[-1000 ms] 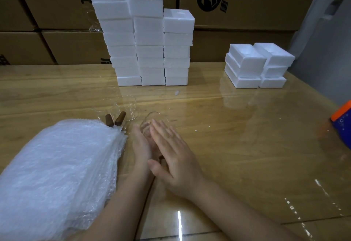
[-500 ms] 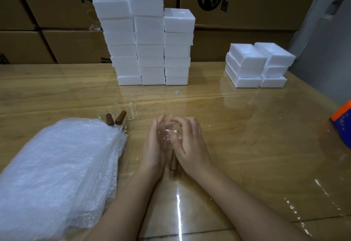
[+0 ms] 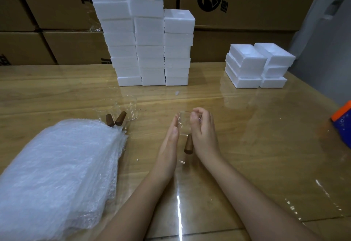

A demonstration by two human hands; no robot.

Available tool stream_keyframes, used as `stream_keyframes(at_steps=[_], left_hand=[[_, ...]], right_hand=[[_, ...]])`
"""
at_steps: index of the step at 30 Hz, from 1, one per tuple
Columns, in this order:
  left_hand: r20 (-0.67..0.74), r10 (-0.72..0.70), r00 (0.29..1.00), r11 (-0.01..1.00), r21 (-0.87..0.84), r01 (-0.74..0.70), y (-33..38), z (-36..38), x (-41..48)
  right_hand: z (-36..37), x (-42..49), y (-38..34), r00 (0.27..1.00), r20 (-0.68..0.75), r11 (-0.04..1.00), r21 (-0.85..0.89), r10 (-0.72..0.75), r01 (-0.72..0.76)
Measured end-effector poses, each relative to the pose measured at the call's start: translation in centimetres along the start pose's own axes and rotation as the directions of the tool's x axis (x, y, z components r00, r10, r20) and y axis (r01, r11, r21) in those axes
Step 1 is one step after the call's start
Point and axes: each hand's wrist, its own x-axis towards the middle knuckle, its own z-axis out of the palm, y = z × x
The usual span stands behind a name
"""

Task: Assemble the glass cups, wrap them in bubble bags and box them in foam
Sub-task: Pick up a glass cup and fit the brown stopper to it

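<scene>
A clear glass cup point(image 3: 183, 125) with a brown wooden handle point(image 3: 188, 144) is held above the table between both hands. My right hand point(image 3: 202, 132) curls its fingers round the cup's right side and rim. My left hand point(image 3: 170, 145) lies with straight fingers flat against the cup's left side. The handle points down toward me between the wrists. Two more glass cups point(image 3: 125, 110) with wooden handles point(image 3: 120, 118) stand to the left. A thick pile of bubble bags point(image 3: 57, 174) lies at the near left.
Tall stacks of white foam boxes point(image 3: 148, 37) stand at the back centre, and a lower group of foam halves point(image 3: 256, 65) sits at the back right. Cardboard cartons point(image 3: 247, 1) line the wall. An orange and blue object point(image 3: 342, 122) is at the right edge.
Both hands have lifted the cup slightly and moved to the right. My right hand went from flat over the cup to curled round it, and the handle now shows between the wrists.
</scene>
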Motion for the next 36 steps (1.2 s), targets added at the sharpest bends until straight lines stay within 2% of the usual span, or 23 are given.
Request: stream_keyframes(at_steps=[7,13,18,22,26,30,36], left_hand=[[-0.016,0.05,0.999,0.999,-0.008,-0.05,-0.6,-0.5,0.3],[-0.051,-0.019,0.998,0.987,-0.161,0.01,-0.5,-1.6,0.7],[-0.114,-0.055,0.992,0.968,-0.25,0.025,-0.6,-1.9,0.9],[-0.125,-0.027,0.992,0.991,-0.135,0.01,0.0,-1.4,0.4],[-0.079,-0.016,0.997,1.0,-0.008,0.016,0.2,-0.9,0.2],[-0.015,0.064,0.998,0.992,0.106,-0.062,1.0,-0.5,-0.2],[0.049,0.086,0.995,0.988,0.122,-0.092,0.9,0.2,-1.1]], right_hand=[[-0.5,-0.3,-1.2,0.995,0.026,0.993,-0.064,-0.097,0.098],[0.3,-2.0,-2.1,0.972,0.107,0.966,-0.133,-0.209,0.223],[0.6,-2.9,-1.7,0.963,0.167,0.965,-0.121,-0.212,0.233],[0.6,-3.0,-1.0,0.973,0.163,0.976,-0.111,-0.166,0.185],[0.6,-2.4,-0.4,0.987,0.152,0.993,-0.095,-0.049,0.064],[0.7,-1.3,0.3,0.993,0.115,0.998,-0.058,0.014,-0.007],[-0.2,0.1,-0.1,0.996,-0.005,0.992,0.087,0.089,-0.088]])
